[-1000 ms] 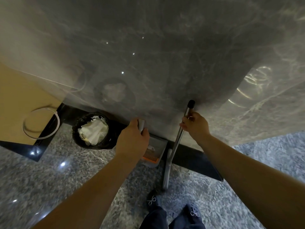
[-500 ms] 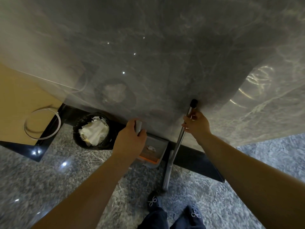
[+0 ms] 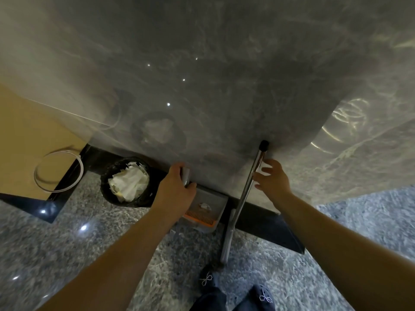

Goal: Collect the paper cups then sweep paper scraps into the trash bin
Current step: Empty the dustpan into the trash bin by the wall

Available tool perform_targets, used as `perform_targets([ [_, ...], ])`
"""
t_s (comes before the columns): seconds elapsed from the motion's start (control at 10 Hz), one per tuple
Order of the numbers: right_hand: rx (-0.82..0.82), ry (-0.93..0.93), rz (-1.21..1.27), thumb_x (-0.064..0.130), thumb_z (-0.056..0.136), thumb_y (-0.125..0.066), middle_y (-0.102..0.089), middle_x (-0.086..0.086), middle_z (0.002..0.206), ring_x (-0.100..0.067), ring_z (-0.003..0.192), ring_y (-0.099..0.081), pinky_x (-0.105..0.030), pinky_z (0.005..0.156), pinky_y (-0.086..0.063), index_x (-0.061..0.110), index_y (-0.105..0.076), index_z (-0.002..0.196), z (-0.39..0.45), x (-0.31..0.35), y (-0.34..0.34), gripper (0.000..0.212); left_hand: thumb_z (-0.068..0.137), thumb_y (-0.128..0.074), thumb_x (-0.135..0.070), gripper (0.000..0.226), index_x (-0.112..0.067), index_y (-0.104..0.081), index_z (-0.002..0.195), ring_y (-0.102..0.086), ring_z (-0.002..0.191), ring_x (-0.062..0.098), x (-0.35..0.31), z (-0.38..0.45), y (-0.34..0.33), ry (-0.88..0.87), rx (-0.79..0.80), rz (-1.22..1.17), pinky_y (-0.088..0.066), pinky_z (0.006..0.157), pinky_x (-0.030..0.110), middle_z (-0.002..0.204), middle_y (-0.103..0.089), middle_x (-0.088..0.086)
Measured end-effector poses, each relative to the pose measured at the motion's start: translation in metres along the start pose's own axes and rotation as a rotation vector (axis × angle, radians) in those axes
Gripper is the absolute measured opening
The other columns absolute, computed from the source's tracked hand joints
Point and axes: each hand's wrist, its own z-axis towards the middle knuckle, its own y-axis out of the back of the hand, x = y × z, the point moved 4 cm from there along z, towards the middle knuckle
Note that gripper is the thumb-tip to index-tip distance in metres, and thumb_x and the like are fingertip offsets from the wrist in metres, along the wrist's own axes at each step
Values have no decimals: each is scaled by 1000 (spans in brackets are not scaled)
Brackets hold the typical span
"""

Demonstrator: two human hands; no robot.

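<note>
A polished grey marble wall fills the upper part of the view, and the speckled stone floor lies below it. The black trash bin stands at the foot of the wall, filled with crumpled paper scraps; its place is not changed from the earlier frames. To the right of it the grey dustpan with its orange comb is seen against the wall base, and its handle is gripped by the left hand, as it was before. The broom handle is leaned on the wall with its black cap at the top. Half a second ago it was held by the right hand; now the fingers are spread and released, just beside the handle.
</note>
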Motion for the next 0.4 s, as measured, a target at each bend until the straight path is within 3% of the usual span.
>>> perform_targets([
  [0.1, -21, -3, -34, 15, 84, -72, -51, -10, 133, -28, 106, -59, -44, 91, -53, 20, -38, 140, -8, -1, 4, 65, 92, -63, -27, 56, -17, -36, 140, -48, 83, 18, 2, 2, 3, 3, 5, 23, -39, 69, 31, 121, -59, 12],
  [0.2, -34, 19, -82, 17, 84, -72, -49, -11, 136, -28, 110, -57, -36, 89, -50, 19, -37, 141, -20, -2, 5, 67, 91, -63, -29, 56, -18, -37, 140, -47, 80, 14, 7, 5, 4, -11, 18, 35, -39, 65, 27, 120, -59, 10],
  [0.3, -64, 8, -90, 17, 85, -71, -48, -12, 135, -28, 108, -58, -39, 88, -53, 19, -37, 141, -36, 0, 7, 65, 90, -64, -36, 60, -21, -36, 141, -50, 81, 13, 7, 2, 6, -27, 41, 28, -37, 61, 19, 123, -57, 7],
  [0.4, -90, 44, -100, 18, 86, -69, -53, -8, 128, -22, 94, -62, -29, 64, -53, 21, -40, 137, -51, 0, 7, 58, 90, -61, -46, 63, -20, -37, 142, -58, 106, 24, 8, -2, 12, -26, -18, -10, -44, 77, 27, 130, -55, 5],
])
